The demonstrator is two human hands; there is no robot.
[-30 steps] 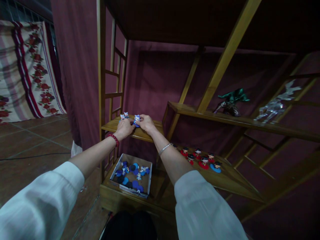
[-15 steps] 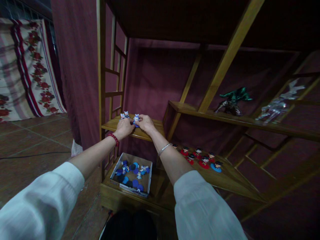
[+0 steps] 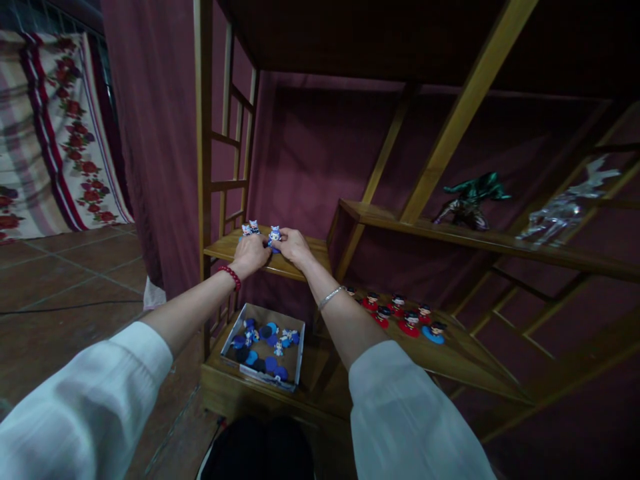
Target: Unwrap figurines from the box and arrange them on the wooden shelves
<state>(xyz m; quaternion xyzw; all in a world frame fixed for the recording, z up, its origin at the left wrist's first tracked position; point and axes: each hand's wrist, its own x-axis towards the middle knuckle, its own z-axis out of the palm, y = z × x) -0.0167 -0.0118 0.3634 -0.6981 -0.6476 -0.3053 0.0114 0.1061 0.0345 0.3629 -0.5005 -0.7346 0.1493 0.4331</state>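
A small blue and white figurine (image 3: 275, 236) stands upright at the upper left shelf (image 3: 290, 268), between my two hands. My left hand (image 3: 251, 255) closes on its lower left side, and my right hand (image 3: 294, 248) pinches it from the right. Two similar figurines (image 3: 253, 227) stand behind my left hand, partly hidden by it. On the lower surface, below my hands, an open cardboard box (image 3: 301, 353) holds several blue and white figurines and round blue and black bases.
Several figurines with red bases (image 3: 409, 325) and one with a blue base (image 3: 433, 333) stand on the lower right shelf. Above them are a green sculpture (image 3: 473, 200) and a clear one (image 3: 563, 208). A lattice side panel (image 3: 229, 187) borders the left shelf.
The view has shifted very slightly. Both hands remain at the same figurine, with almost no visible movement.
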